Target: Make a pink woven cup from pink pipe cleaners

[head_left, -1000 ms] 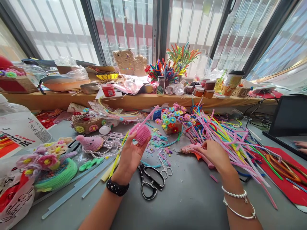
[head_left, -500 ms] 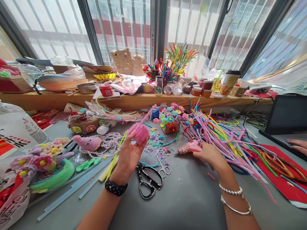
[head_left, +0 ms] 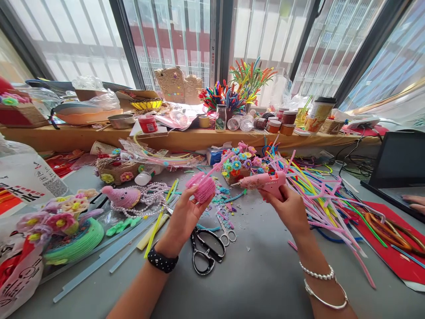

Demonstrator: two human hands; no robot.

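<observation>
Raised over the middle of the table, my left hand grips a pink coiled pipe-cleaner piece, with a loose pink strand sticking up to the right. Pinched by its handle, a pink glue gun is in my right hand. Its nozzle points left toward the pink piece, with a gap between them. Under my hands lie black-handled scissors, small silver scissors and scattered colourful scraps. My right fingers partly hide the gun's handle.
Pink pipe cleaners spread across the right. A pink stuffed figure, pearl strands, glue sticks and a green flower boat occupy the left. Another person's hand rests by a laptop. Jars line the ledge.
My right hand has lifted the glue gun off the table and turned it level, nozzle leftward. My left hand has shifted slightly right with the pink piece.
</observation>
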